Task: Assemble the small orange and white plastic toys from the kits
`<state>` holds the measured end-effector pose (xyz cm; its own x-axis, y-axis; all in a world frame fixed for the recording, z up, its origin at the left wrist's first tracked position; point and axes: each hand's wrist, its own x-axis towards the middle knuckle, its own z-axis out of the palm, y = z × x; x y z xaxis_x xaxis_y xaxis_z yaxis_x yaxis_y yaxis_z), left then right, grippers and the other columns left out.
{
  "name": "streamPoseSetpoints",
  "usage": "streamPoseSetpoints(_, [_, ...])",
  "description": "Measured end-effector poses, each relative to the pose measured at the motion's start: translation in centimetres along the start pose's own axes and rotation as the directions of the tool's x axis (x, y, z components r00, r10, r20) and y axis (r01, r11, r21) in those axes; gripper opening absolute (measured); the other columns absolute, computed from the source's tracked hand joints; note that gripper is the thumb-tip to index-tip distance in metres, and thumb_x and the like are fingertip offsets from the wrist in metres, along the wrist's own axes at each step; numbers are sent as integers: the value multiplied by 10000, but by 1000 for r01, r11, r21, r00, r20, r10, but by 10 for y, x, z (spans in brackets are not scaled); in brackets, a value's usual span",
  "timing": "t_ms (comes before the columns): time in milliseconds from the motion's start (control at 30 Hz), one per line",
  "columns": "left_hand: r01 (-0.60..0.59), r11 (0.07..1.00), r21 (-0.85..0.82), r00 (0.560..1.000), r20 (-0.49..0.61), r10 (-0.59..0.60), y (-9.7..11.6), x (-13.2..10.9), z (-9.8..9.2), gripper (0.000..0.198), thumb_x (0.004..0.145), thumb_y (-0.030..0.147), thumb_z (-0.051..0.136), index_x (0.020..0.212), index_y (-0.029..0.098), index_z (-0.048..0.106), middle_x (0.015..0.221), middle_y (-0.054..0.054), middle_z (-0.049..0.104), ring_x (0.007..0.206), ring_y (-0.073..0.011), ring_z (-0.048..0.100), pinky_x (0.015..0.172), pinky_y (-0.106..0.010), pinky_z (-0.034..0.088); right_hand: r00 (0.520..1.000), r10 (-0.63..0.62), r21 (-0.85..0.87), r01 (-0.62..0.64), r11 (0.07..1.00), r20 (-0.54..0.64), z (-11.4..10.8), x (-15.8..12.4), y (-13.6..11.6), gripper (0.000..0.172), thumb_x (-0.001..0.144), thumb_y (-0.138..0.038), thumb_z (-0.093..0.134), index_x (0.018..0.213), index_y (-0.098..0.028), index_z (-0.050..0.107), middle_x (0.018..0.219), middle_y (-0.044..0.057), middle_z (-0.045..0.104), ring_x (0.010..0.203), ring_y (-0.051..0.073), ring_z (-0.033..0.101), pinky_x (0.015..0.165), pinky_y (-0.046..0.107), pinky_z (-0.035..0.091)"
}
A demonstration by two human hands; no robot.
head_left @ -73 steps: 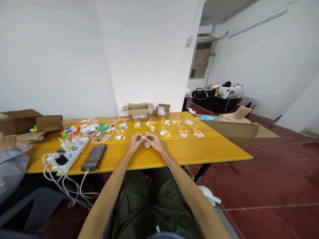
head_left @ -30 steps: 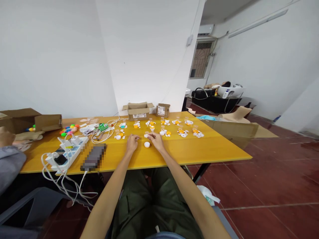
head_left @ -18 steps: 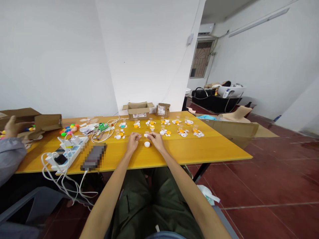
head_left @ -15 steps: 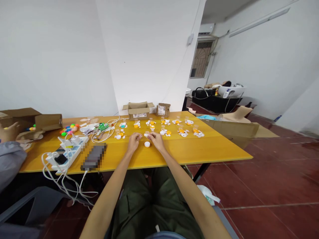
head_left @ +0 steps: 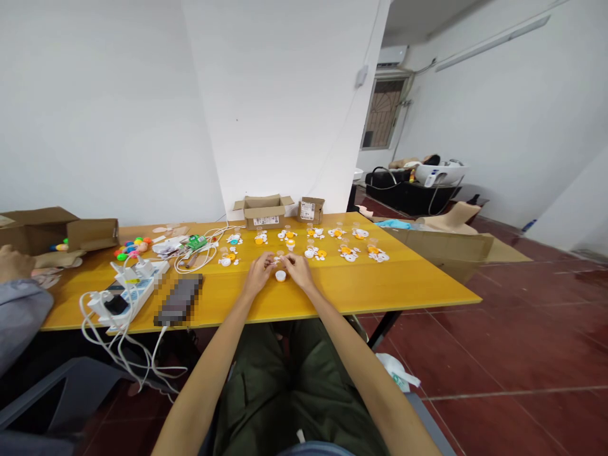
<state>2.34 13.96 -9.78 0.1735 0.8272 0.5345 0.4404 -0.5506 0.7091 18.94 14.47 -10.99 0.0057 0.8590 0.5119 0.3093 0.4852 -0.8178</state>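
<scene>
Both my hands are close together over the yellow wooden table (head_left: 375,288), fingers bent inward. My left hand (head_left: 259,272) is closed in a pinch at some small pale part, too small to name. My right hand (head_left: 297,269) is pinched too, at a small whitish piece beside the left fingertips. Just below the fingertips a small round white cup (head_left: 280,276) stands on the table. Beyond my hands lie several little groups of white and orange plastic parts, such as one orange disc (head_left: 322,254), with small clear cups among them.
An open cardboard box (head_left: 264,218) and a smaller carton (head_left: 311,210) stand against the wall. To the left are a phone (head_left: 179,300), a power strip (head_left: 135,288) with cables, a green circuit board (head_left: 196,241) and colourful small pieces (head_left: 133,247). Another person's sleeve (head_left: 21,310) is at far left.
My left hand has moved slightly right, bringing its fingertips nearer to my right hand's. The white cup stays in place. At far left, the other person's hand has shifted lower.
</scene>
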Motion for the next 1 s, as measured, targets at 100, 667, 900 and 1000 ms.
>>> streamPoseSetpoints(100, [6, 1000, 23, 1000, -15, -6, 2, 0, 0, 270, 809, 137, 692, 1058, 239, 684, 851, -10, 734, 760, -172, 697, 799, -315, 573, 1000, -10, -26, 10, 1000, 16, 1, -1, -2, 294, 842, -427, 596, 619, -240, 635, 610, 1, 667, 614, 197, 598, 623, 295, 458])
streamPoseSetpoints(667, [-53, 998, 39, 998, -31, 55, 12, -1, -5, 120, 849, 181, 650, 909, 227, 742, 888, -33, 713, 815, -190, 670, 811, -321, 555, 994, -76, -13, 77, 997, 76, 0, -4, -9, 327, 864, -449, 566, 616, -241, 607, 582, -9, 621, 579, 182, 558, 572, 277, 419])
streamPoseSetpoints(900, [-49, 999, 22, 998, -26, 50, 13, -2, -3, 106, 844, 158, 624, 866, 219, 709, 901, -34, 725, 824, -190, 681, 819, -322, 551, 995, -63, -20, 64, 998, 82, 0, -4, -11, 341, 879, -456, 543, 611, -253, 597, 582, -1, 611, 580, 191, 549, 593, 293, 432])
streamPoseSetpoints(1000, [-33, 999, -4, 999, -16, 33, 11, -1, -3, 73, 845, 190, 630, 860, 220, 694, 885, -30, 737, 808, -190, 687, 817, -324, 556, 993, -82, -33, 85, 996, 85, -1, -5, -11, 348, 894, -441, 533, 607, -253, 585, 572, -4, 595, 574, 186, 536, 579, 289, 423])
